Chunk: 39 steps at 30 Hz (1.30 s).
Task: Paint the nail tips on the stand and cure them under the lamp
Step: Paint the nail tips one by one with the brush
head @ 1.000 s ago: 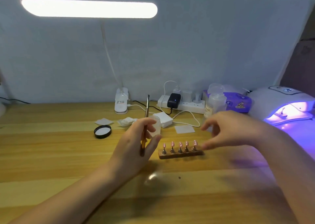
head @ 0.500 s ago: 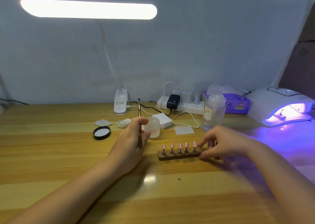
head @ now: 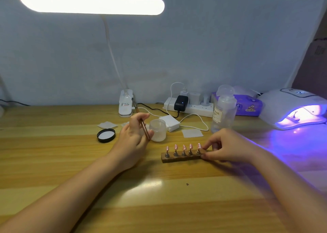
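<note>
Stand: a dark wooden bar (head: 182, 157) lying left to right on the tabletop (head: 53, 162), five small metal pegs in a row on it.
Nail tips: five pink tips (head: 184, 147), one on each peg, upright.
Right hand: the right hand (head: 228, 146) pinches the stand's right end, fingers curled around it.
Left hand: the left hand (head: 134, 138) is left of the stand, apart from it, fingers closed on a thin brush (head: 143, 126) slanting away.
Jar: an open frosted jar (head: 157, 130) just right of the left hand.
Curing lamp: white dome (head: 290, 107) far right, glowing violet, well apart from the stand.
</note>
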### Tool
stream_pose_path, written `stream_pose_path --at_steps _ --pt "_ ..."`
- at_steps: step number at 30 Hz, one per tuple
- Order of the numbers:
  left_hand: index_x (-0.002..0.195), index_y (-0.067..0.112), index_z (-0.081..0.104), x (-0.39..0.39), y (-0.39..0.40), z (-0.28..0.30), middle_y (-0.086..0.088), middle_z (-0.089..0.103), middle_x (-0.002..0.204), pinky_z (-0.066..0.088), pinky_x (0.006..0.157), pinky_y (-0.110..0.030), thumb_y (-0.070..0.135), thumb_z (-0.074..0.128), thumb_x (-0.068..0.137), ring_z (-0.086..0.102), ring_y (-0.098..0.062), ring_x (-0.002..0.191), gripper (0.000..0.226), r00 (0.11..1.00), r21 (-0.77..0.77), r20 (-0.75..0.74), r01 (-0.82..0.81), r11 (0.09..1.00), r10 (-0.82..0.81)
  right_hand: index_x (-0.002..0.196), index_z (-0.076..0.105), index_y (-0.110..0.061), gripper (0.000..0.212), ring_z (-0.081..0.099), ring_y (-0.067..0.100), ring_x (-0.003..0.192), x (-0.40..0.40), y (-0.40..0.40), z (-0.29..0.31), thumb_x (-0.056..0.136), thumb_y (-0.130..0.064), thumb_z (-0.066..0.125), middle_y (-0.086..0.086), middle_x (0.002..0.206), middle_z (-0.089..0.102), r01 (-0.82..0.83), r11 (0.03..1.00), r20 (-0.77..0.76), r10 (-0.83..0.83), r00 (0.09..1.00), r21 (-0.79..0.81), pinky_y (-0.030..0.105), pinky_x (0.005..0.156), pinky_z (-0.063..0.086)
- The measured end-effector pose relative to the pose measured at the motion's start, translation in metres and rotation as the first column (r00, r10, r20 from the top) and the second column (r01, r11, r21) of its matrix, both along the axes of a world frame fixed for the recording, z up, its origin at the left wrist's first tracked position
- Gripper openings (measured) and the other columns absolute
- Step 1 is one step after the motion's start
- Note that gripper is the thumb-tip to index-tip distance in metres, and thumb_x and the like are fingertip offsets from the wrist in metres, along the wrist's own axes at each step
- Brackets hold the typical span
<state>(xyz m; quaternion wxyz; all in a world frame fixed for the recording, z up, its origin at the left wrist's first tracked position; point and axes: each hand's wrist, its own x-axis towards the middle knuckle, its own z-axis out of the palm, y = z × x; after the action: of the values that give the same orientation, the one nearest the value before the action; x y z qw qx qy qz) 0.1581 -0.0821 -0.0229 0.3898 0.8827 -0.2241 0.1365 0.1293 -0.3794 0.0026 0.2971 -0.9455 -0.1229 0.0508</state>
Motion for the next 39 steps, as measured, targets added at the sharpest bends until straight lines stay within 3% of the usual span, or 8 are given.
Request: stream_pose_path --at_steps 5,8,12,18,22,28,35,39 --pt "0.136 0.026 0.023 0.004 0.003 0.000 0.001 0.045 0.144 0.034 0.108 -0.053 0.057 0.033 0.089 0.043 -0.026 0.132 0.057 0.996 0.041 -0.008 -0.093 0.995 0.093 0.079 0.072 -0.041 0.010 0.052 -0.002 0.046 0.003 0.002 -0.004 0.072 -0.047 0.077 -0.010 0.058 0.064 0.025 1.000 0.058 -0.024 0.998 -0.013 0.013 0.047 0.035" --pt "0.139 0.022 0.021 0.011 0.010 -0.004 -0.004 0.044 0.144 0.031 0.111 -0.050 0.058 0.032 0.092 0.038 -0.029 0.135 0.060 0.987 0.106 -0.049 -0.150 0.983 0.155 0.085 0.073 -0.040 0.013 0.050 -0.002 0.047 0.005 0.005 -0.009 0.074 -0.047 0.075 -0.012 0.057 0.061 0.059 0.998 0.104 -0.056 0.993 -0.030 0.016 0.050 0.037" --pt "0.131 0.019 0.029 0.026 0.023 -0.011 -0.001 0.062 0.104 0.028 0.103 -0.037 0.036 0.047 0.100 0.053 -0.028 0.113 0.040 0.971 0.239 0.061 -0.238 0.941 0.230 0.097 0.073 -0.035 0.028 0.048 0.001 0.051 0.007 0.011 -0.015 0.074 -0.052 0.073 -0.009 0.060 0.058 0.152 0.987 0.150 -0.142 0.978 -0.057 0.025 0.056 0.039" --pt "0.112 0.018 0.038 0.043 0.031 -0.012 -0.010 0.063 0.098 0.033 0.074 -0.036 0.007 0.043 0.096 0.048 -0.027 0.085 0.020 0.943 0.311 0.138 -0.332 0.891 0.304 0.103 0.071 -0.036 0.032 0.049 0.004 0.058 0.006 0.016 -0.015 0.077 -0.053 0.068 -0.010 0.064 0.056 0.171 0.979 0.164 -0.152 0.975 -0.107 0.026 0.058 0.039" --pt "0.101 0.019 0.042 0.041 0.033 -0.008 -0.006 0.065 0.094 0.037 0.063 -0.034 0.001 0.049 0.093 0.051 -0.024 0.080 0.021 0.936 0.259 0.166 -0.346 0.902 0.311 0.099 0.073 -0.036 0.029 0.050 0.005 0.058 0.005 0.017 -0.015 0.076 -0.052 0.069 -0.008 0.063 0.058 0.177 0.980 0.159 -0.162 0.974 -0.087 0.028 0.060 0.042" --pt "0.087 0.020 0.045 0.038 0.033 0.004 0.000 0.072 0.087 0.047 0.066 -0.034 0.001 0.071 0.080 0.062 -0.024 0.080 0.032 0.933 0.172 0.175 -0.344 0.923 0.315 0.102 0.071 -0.034 0.037 0.054 0.004 0.059 0.005 0.017 -0.018 0.072 -0.056 0.070 -0.011 0.063 0.060 0.199 0.978 0.174 -0.185 0.967 -0.068 0.029 0.063 0.048" --pt "0.103 0.019 0.048 0.033 0.033 0.014 0.008 0.050 0.085 0.036 0.065 -0.029 0.011 0.088 0.065 0.050 -0.019 0.078 0.055 0.965 0.185 0.177 -0.227 0.956 0.195 0.098 0.072 -0.042 0.028 0.053 0.004 0.063 0.001 0.023 -0.022 0.076 -0.058 0.066 -0.013 0.067 0.061 0.214 0.976 0.265 -0.199 0.943 -0.030 0.026 0.058 0.042" --pt "0.110 0.012 0.055 0.020 0.033 0.024 0.004 0.053 0.082 0.038 0.063 -0.021 0.014 0.083 0.075 0.053 -0.018 0.076 0.044 0.944 0.077 0.301 -0.168 0.983 0.138 0.098 0.073 -0.039 0.027 0.052 0.002 0.065 -0.002 0.028 -0.023 0.079 -0.056 0.065 -0.015 0.068 0.061 0.233 0.972 0.279 -0.222 0.934 -0.008 0.025 0.058 0.040"
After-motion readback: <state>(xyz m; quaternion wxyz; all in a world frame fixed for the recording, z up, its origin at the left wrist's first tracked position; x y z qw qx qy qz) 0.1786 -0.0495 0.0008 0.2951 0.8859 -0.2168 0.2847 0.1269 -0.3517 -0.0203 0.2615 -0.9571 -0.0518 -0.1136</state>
